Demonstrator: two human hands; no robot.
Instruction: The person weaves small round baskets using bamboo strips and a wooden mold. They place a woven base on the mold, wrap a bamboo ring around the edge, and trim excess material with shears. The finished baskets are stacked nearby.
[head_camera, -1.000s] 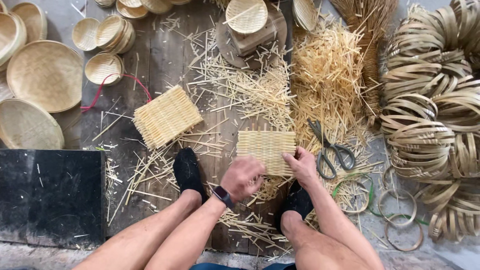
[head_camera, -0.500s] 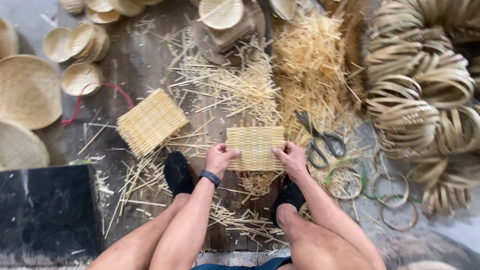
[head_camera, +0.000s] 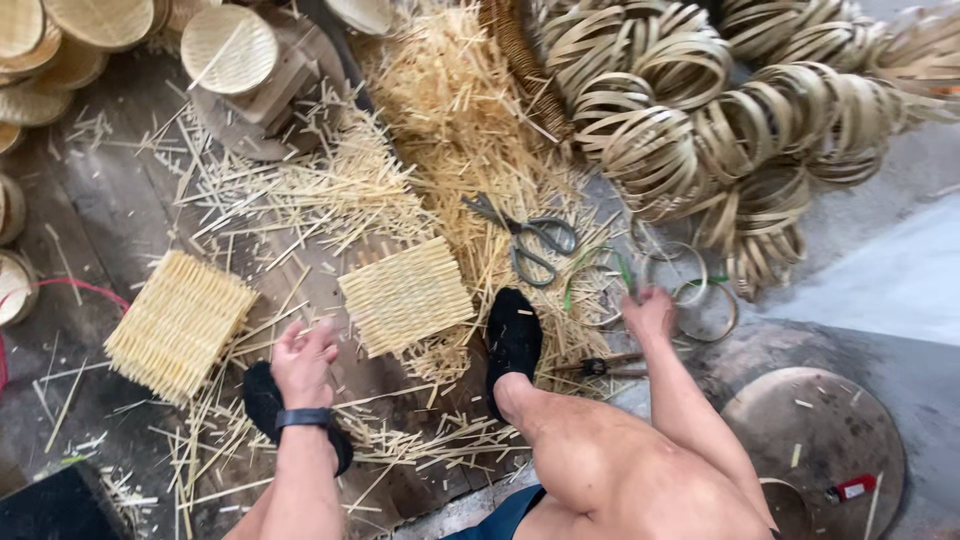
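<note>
Up at the upper right, stacked pale bamboo hoops (head_camera: 700, 120) fill the frame. Centre, a square woven straw mat (head_camera: 405, 296) lies free beside my open left hand (head_camera: 303, 360). My right hand (head_camera: 648, 312) touches thin bamboo rings (head_camera: 690, 295); its grip is unclear. Grey scissors (head_camera: 530, 238) lie above. Round woven trays (head_camera: 60, 30) are cropped at upper left.

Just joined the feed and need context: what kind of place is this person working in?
Most likely a bamboo basket-weaving workshop, worked on the floor. Signs: a pile of coiled bamboo hoops, a square woven mat amid loose splints, and finished round woven trays. Scissors lie nearby; the right hand reaches among loose rings.
</note>
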